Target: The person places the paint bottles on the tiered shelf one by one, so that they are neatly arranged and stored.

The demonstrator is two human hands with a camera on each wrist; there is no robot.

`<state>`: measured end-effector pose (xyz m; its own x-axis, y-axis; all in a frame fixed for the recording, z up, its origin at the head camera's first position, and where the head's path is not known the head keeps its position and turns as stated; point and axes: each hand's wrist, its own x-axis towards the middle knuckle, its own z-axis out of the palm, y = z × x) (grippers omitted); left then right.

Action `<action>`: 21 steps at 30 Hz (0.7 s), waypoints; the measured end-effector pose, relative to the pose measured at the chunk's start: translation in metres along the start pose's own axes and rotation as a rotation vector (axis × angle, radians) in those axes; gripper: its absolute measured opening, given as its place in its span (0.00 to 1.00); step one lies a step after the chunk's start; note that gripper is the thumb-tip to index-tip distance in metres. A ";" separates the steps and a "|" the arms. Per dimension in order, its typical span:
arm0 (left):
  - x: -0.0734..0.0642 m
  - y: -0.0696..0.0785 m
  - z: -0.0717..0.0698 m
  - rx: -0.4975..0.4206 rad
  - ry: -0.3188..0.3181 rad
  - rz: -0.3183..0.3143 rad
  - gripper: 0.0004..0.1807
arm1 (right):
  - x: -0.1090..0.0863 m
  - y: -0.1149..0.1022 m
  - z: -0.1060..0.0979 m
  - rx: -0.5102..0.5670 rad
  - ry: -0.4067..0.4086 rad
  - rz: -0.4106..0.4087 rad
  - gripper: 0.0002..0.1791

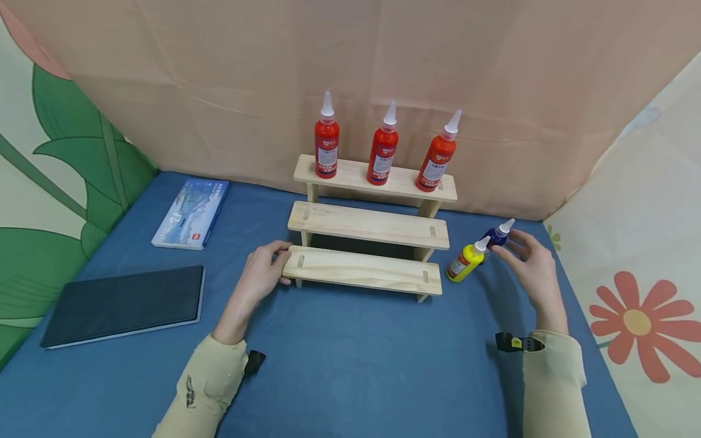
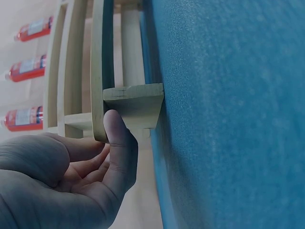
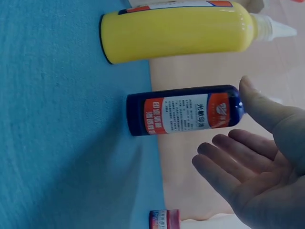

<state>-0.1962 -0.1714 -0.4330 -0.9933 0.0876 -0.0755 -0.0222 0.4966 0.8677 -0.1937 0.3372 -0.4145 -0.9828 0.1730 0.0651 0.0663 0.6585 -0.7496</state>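
A three-step wooden display rack (image 1: pixel 364 267) stands on the blue cloth. My left hand (image 1: pixel 264 271) pinches the left end of its lowest step, thumb (image 2: pixel 114 125) at the front edge and fingers behind. Three red bottles (image 1: pixel 327 146) with white nozzles are on the top step. To the right of the rack stands a yellow bottle (image 1: pixel 463 263), with a dark blue bottle (image 3: pixel 186 110) just behind it. My right hand (image 1: pixel 531 267) is at the blue bottle's upper end. Its thumb (image 3: pixel 257 102) touches the shoulder, while the other fingers extend apart from the bottle.
On the left lie a blue-and-white box (image 1: pixel 190 213) and a black flat tablet-like slab (image 1: pixel 126 306). A beige curtain (image 1: pixel 246 91) hangs close behind the rack. A flower-printed panel (image 1: pixel 638 243) borders the right side. A small red container (image 3: pixel 164 219) shows low in the right wrist view.
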 end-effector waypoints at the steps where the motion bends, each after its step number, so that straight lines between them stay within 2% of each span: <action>1: 0.000 0.000 0.000 0.000 0.002 0.001 0.20 | 0.001 0.001 0.001 0.001 -0.003 -0.008 0.44; 9: -0.001 0.001 0.000 0.012 0.001 0.003 0.20 | 0.005 0.003 0.007 -0.013 0.016 -0.027 0.38; 15: 0.000 0.000 0.000 0.022 0.006 0.009 0.20 | 0.009 0.001 0.007 0.007 0.017 -0.006 0.37; 21: 0.000 0.001 0.000 0.023 0.008 0.005 0.20 | 0.013 0.001 0.009 0.016 0.006 -0.019 0.36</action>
<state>-0.1959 -0.1709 -0.4319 -0.9943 0.0829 -0.0668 -0.0145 0.5161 0.8564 -0.2076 0.3328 -0.4203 -0.9828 0.1646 0.0833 0.0446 0.6503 -0.7584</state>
